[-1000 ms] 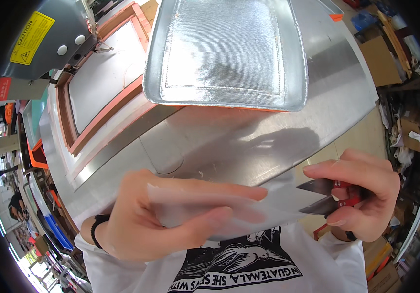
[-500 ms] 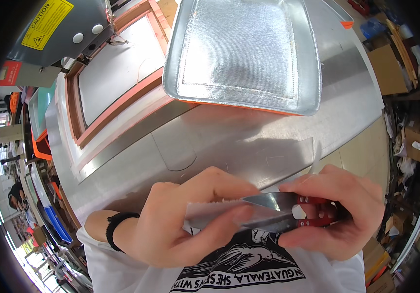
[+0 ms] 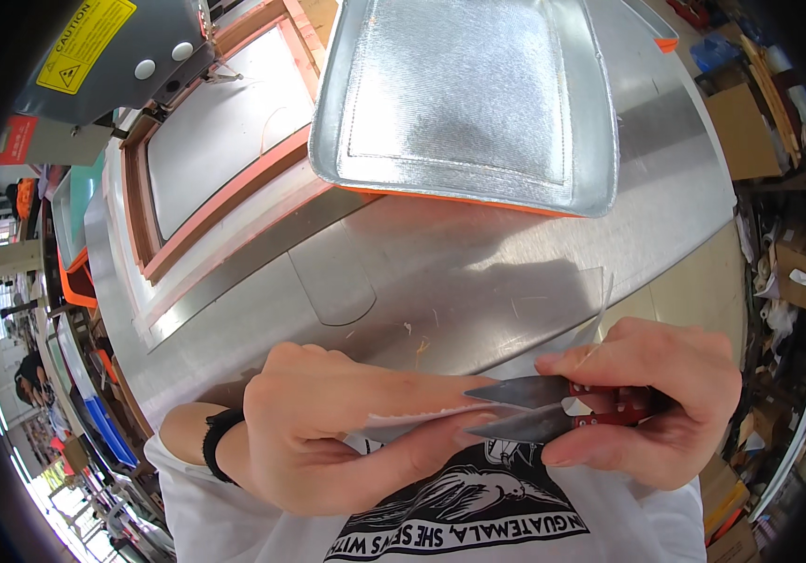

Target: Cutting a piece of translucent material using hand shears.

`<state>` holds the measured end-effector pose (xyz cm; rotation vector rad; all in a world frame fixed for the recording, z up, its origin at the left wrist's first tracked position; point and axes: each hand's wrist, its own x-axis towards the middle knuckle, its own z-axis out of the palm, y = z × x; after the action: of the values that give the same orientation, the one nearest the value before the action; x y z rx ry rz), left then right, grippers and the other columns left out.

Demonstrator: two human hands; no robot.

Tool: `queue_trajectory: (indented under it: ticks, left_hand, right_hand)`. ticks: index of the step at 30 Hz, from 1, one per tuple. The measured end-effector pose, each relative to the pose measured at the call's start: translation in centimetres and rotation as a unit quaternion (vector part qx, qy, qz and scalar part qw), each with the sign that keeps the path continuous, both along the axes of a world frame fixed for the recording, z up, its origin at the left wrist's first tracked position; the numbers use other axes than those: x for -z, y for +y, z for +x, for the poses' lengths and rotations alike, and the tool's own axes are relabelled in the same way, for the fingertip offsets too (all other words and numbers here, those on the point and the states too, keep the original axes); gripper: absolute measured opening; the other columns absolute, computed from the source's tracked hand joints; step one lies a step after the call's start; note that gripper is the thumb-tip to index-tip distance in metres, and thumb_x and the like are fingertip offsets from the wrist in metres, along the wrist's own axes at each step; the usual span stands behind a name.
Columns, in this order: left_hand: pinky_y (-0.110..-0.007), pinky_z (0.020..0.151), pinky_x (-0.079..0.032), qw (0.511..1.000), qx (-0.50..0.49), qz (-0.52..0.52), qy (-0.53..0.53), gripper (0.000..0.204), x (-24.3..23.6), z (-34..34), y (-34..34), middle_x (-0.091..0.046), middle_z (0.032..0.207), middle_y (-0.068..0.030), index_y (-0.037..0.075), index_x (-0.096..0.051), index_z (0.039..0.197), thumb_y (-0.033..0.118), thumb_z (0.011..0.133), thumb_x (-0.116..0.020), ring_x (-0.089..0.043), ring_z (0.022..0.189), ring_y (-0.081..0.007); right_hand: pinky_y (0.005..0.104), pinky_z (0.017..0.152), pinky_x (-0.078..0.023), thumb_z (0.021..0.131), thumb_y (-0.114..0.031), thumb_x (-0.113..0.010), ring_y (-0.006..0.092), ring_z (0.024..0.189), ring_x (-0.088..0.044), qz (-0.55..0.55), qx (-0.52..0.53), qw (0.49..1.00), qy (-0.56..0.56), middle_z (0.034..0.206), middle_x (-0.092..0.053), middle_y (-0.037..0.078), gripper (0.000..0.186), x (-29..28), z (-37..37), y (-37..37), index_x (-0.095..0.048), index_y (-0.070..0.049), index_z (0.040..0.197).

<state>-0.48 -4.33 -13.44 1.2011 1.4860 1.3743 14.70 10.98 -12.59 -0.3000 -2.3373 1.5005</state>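
Note:
My left hand [image 3: 328, 432] pinches a thin translucent sheet [image 3: 393, 419] with a white edge between thumb and index finger, low in the middle. My right hand [image 3: 665, 399] is closed on small red-handled snips [image 3: 600, 405]. Their steel blades point left, slightly parted, at the sheet's edge beside my left fingertips. A thin whitish strip stands up by my right thumb. Above my hands is a steel worktable [image 3: 440, 300]. A silver, quilted-looking tray [image 3: 464, 94] with an orange underside rests on it at the top middle.
A pink-edged wooden frame with a white panel [image 3: 220, 131] lies upper left, beside a grey machine [image 3: 121, 75] with a yellow warning label. Shelves with cardboard boxes [image 3: 740, 131] stand at right. At far left are coloured bins [image 3: 77, 235] and a person in dark clothing [image 3: 30, 380].
My right hand has moved left and down, bringing the snips to the sheet beside my left fingertips. The blades are closer together. My left fingers have shifted and partly hide the sheet.

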Motion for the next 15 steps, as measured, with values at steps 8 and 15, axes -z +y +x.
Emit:
queue_trajectory:
  ticks: [8,15]
  left_hand:
    - [-0.019,0.048,-0.045,0.999,0.010,-0.014,-0.049,0.023,0.19,0.05,0.11,-0.065,0.076,-0.0113,-0.003,-0.063,0.093,-0.004,0.070,-0.063,-0.063,0.055,-0.0143]
    - [-0.019,0.045,-0.045,0.998,0.031,-0.013,-0.054,0.022,0.46,0.00,0.20,-0.065,0.075,-0.0117,-0.002,-0.063,0.093,-0.002,0.071,-0.063,-0.062,0.053,-0.0139]
  right_hand:
    - [0.0174,0.034,-0.025,0.053,-0.024,-0.080,0.0047,0.036,-0.040,-0.001,0.019,1.000,-0.002,0.048,-0.052,0.006,0.044,0.08,0.18,-0.14,-0.063,0.004,0.082]
    - [0.0172,0.033,-0.025,0.054,-0.024,-0.080,0.0053,0.036,-0.041,0.019,0.013,1.000,0.017,0.049,-0.052,0.006,0.044,0.48,0.51,-0.07,-0.063,0.004,0.082]
